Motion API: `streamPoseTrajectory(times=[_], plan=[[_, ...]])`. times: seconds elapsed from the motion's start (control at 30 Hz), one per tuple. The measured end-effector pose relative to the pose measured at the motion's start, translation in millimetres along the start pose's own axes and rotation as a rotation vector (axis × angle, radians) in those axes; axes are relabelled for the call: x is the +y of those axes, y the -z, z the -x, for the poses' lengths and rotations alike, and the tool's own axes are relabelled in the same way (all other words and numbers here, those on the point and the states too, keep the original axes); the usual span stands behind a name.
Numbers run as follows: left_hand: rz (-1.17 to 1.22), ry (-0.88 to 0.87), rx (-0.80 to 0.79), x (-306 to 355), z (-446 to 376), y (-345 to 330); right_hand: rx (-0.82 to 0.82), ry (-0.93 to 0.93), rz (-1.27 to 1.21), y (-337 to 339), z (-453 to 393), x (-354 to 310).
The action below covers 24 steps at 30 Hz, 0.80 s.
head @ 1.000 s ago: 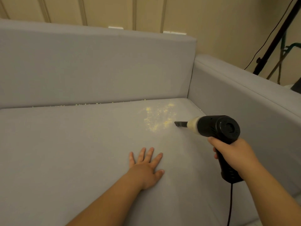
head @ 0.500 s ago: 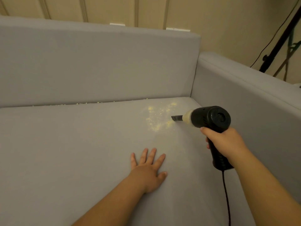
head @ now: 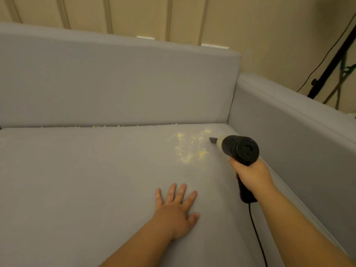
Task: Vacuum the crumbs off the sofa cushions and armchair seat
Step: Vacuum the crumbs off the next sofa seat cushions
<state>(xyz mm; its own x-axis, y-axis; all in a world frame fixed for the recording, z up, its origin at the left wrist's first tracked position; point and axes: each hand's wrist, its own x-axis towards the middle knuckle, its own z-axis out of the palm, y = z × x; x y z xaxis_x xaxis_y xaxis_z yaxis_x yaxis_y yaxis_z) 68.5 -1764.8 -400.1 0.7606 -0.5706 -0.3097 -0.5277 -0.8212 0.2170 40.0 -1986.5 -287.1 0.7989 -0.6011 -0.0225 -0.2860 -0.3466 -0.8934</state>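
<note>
Since a second ago the vacuum (head: 238,150) has travelled from the near side of the crumbs (head: 189,146) toward the cushion's back right corner, so its nozzle (head: 212,140) now sits at the patch's far right edge. Right hand (head: 250,174) is wrapped around the vacuum's handle; left hand (head: 176,207) lies flat, fingers spread, on the cushion (head: 81,189) nearer its front edge. Little looks done: the yellow patch remains thick, and a thin line of bits (head: 107,126) runs along the back seam. No armchair is in view, so that part seems untouched.
</note>
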Motion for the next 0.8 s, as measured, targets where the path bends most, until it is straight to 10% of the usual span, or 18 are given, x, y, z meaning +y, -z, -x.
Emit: streamPoseTrajectory(times=[0.8], plan=[[0.035,-0.024,0.019,-2.7,-5.3,-5.7,0.143,-0.144,-0.206,-39.0,-117.4,-28.8]])
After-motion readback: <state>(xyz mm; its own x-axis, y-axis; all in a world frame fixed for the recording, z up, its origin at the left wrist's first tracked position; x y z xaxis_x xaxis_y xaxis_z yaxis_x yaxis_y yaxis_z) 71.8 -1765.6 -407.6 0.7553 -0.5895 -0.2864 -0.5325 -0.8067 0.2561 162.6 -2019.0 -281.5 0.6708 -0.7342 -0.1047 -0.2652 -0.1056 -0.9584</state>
